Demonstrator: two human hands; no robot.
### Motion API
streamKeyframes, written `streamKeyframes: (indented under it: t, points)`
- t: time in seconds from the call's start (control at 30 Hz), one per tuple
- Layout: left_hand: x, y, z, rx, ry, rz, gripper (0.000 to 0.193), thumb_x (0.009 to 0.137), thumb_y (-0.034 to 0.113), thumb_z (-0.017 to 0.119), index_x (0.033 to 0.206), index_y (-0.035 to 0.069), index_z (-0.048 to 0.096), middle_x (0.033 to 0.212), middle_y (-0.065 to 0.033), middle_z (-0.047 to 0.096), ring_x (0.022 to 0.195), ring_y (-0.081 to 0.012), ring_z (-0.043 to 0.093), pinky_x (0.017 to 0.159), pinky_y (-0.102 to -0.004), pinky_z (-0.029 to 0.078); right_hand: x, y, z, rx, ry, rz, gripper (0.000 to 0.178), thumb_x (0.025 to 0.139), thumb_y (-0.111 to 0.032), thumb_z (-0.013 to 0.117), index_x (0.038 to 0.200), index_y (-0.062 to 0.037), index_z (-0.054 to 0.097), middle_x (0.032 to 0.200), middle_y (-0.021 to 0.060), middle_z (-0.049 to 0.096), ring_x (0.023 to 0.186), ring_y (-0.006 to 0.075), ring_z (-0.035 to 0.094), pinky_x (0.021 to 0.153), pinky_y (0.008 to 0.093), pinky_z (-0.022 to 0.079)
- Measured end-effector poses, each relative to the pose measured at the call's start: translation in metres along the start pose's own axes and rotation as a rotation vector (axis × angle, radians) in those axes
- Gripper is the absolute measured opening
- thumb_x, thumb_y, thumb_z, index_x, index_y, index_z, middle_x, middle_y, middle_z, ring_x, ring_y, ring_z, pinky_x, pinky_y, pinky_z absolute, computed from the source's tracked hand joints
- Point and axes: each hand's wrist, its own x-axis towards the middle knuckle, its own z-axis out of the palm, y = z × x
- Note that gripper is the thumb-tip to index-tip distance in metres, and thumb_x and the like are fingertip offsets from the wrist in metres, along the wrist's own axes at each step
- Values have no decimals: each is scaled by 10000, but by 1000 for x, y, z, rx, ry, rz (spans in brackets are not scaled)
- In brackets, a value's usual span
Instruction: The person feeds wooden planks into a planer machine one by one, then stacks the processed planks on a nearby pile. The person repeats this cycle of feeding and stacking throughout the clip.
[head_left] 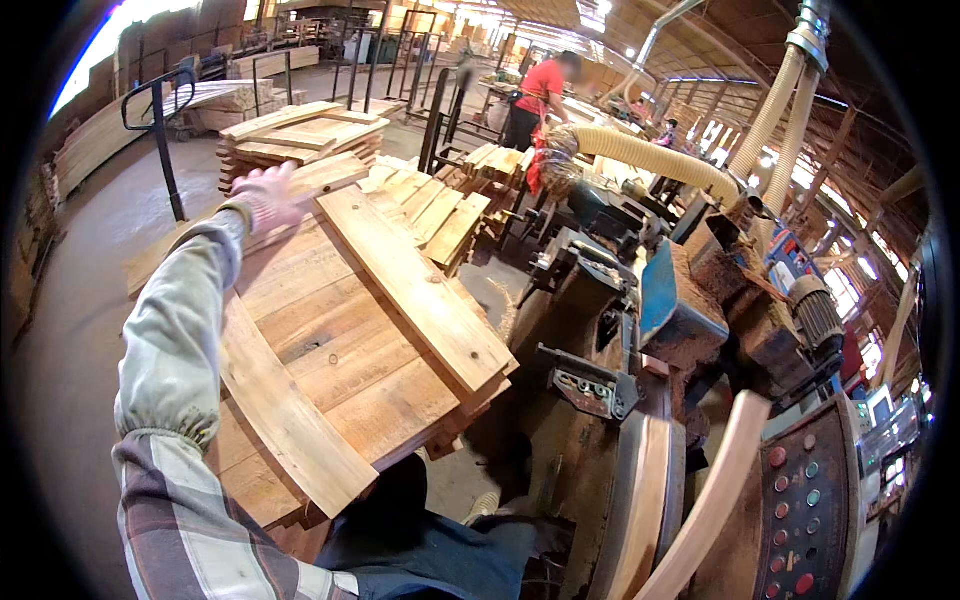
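Note:
My left hand, in a pale pinkish work glove, reaches to the far left end of a stack of wooden boards. Its fingers look stretched out and slightly apart, over or against a short board; whether they touch it is hard to make out. Below the hand lies the stack's top layer of planks, side by side. A long pale board rests across them on the right, and another board crosses on the left, partly behind my sleeve. My right hand is outside the picture.
To the right stands a woodworking machine with a ribbed hose and a button panel. Two wooden pieces stand up near its front. More board stacks and a metal cart handle are at the far left. A person in red works beyond.

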Motion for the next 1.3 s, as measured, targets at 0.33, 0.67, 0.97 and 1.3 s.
streamKeyframes:
  t: [0.33,0.67,0.97,1.3]
  points:
    - [-32,25,-24,-76,-7,333,1127,723,459,950,1632,66,413,1408,-244,647,1310,-422,640,1092,-485,544,169,-218,79,589,42,-379,1042,773,-358,914,1682,-159,446,1566,176,560,1405,451,537,1211,539,410]
    - [-22,132,2,149,-11,1246,1287,561,528,1041,1612,99,435,1465,-160,635,1325,-401,619,1154,-492,498,5,-14,-3,374,23,-500,910,797,-495,887,1574,-140,574,1247,181,723,1116,443,693,974,561,569]
    - [-32,168,-23,254,-253,1074,1310,570,608,1026,1646,185,412,1430,-190,649,1373,-414,596,1167,-497,494,61,-57,-35,405,-92,-723,536,737,-278,827,1207,-62,687,1183,175,694,1091,422,662,1037,533,501]
    - [-157,310,-93,387,162,1623,1102,729,582,955,1589,86,478,1170,-125,720,1108,-323,727,1001,-461,563,164,-207,-12,1175,-490,-666,735,1004,-505,738,1561,-48,594,1576,260,589,1457,443,554,1262,484,407]
